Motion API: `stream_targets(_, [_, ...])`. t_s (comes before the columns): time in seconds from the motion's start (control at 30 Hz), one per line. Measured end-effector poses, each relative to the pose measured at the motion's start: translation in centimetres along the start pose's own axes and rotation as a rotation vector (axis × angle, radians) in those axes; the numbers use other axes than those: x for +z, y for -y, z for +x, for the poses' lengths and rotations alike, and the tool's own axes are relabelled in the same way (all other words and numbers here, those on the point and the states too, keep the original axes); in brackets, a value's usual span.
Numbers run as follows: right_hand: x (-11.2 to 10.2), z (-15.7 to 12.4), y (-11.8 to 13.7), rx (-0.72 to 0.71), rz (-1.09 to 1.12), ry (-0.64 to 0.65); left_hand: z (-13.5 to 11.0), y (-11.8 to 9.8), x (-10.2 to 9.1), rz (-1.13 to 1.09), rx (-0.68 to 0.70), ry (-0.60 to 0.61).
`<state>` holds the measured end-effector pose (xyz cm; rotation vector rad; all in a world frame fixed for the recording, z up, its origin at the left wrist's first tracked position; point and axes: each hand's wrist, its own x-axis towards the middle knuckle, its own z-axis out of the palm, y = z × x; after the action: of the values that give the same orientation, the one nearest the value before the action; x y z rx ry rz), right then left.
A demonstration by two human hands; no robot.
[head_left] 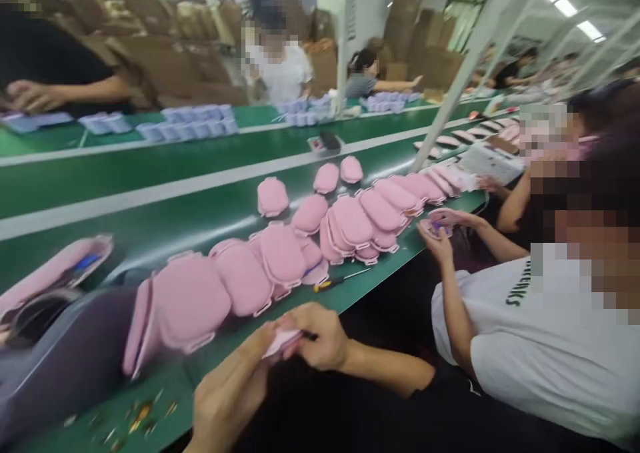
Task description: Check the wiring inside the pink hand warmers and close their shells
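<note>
In front of my body, my left hand [235,383] and my right hand [323,336] meet, the fingers of both closed on a small pale-pink piece [281,341]. Most of that piece is covered by the fingers, so its exact kind cannot be made out. A small dark bit shows by my right fingers. Just beyond my hands, rounded pink cases [190,299] with side tabs lie overlapped in a long row on the green table [200,366]. A screwdriver [336,283] with a black and yellow handle rests at the row's near side.
A dark grey rounded object [75,366] stands at left, beside an opened pink case [60,273]. Small brassy parts [143,413] lie scattered on the near table corner. A co-worker in a white shirt [540,346] sits close on my right. Lilac containers [190,125] line the far side.
</note>
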<state>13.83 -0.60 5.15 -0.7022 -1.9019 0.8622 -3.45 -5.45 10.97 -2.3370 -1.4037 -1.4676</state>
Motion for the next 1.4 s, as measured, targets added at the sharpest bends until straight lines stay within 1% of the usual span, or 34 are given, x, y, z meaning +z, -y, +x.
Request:
stream_targets(0.03, [0.9,-0.5,-0.2,0.008,0.012,-0.039,-0.9,-0.4,-0.7,0.086,0.023,0.003])
stream_targets(0.07, [1.1,-0.8,-0.5,0.017,0.025,-0.049,-1.3,-0.7,-0.9,0.156,0.050,-0.003])
stream_targets(0.13, [0.5,-1.0,-1.3,0.025,0.043,-0.025,-1.5,-1.0,-0.4,0.201,0.060,-0.011])
stream_targets(0.2, [-0.8,-0.8,-2.2,0.013,0.028,0.012,-1.5,-0.8,-0.1,0.178,0.021,-0.004])
stream_targets(0.23, [-1.4,-0.8,-2.7,0.010,0.013,0.030,-1.7,-0.5,-0.2,0.166,-0.016,-0.002])
stream_targets(0.3, [-2.3,-0.8,-3.6,0.020,-0.023,0.056,-2.5,0.4,-1.3,0.142,-0.140,0.009])
stream_targets(0.37, [-2.5,-1.1,-4.4,0.046,-0.057,0.067,-3.8,1.3,-2.9,0.150,-0.290,0.062])
stream_targets(0.4, [-2.4,-1.2,-4.7,0.056,-0.068,0.073,-4.5,1.7,-3.6,0.168,-0.342,0.104])
stream_targets(0.43, [-2.1,-1.4,-5.0,0.062,-0.074,0.083,-5.2,2.0,-4.0,0.192,-0.364,0.150])
stream_targets(0.47, [-1.8,-1.4,-5.1,0.061,-0.077,0.100,-5.9,2.2,-4.2,0.213,-0.353,0.190])
stream_targets(0.53, [-0.9,-1.4,-5.0,0.043,-0.075,0.149,-7.2,2.4,-3.7,0.226,-0.288,0.220])
stream_targets(0.6, [-0.1,-1.0,-4.7,0.019,-0.075,0.199,-8.2,2.4,-2.4,0.222,-0.237,0.189])
stream_targets(0.67, [0.5,-0.6,-4.6,0.001,-0.089,0.235,-9.0,2.5,-1.2,0.236,-0.229,0.150])
stream_targets(0.73, [0.9,-0.4,-4.7,-0.020,-0.106,0.264,-9.5,2.6,-0.6,0.250,-0.215,0.132])
stream_targets(0.87, [1.6,-0.3,-5.4,-0.077,-0.114,0.304,-9.7,3.0,-0.8,0.250,-0.155,0.131])
stream_targets(1.0, [2.6,-0.2,-5.9,-0.093,-0.110,0.285,-9.5,3.6,-0.9,0.253,-0.137,0.100])
stream_targets(1.1, [3.5,-0.4,-5.8,-0.059,-0.112,0.233,-9.6,3.7,-0.2,0.266,-0.180,0.038])
stream_targets(1.23, [4.3,-0.5,-5.4,-0.022,-0.101,0.163,-10.1,3.8,0.8,0.249,-0.294,-0.037])
stream_targets(1.33, [4.0,0.1,-5.2,-0.037,-0.070,0.131,-9.9,4.0,0.7,0.170,-0.401,-0.055])
stream_targets(1.4, [3.1,0.6,-4.9,-0.058,-0.051,0.127,-9.5,3.8,0.2,0.092,-0.485,-0.075])
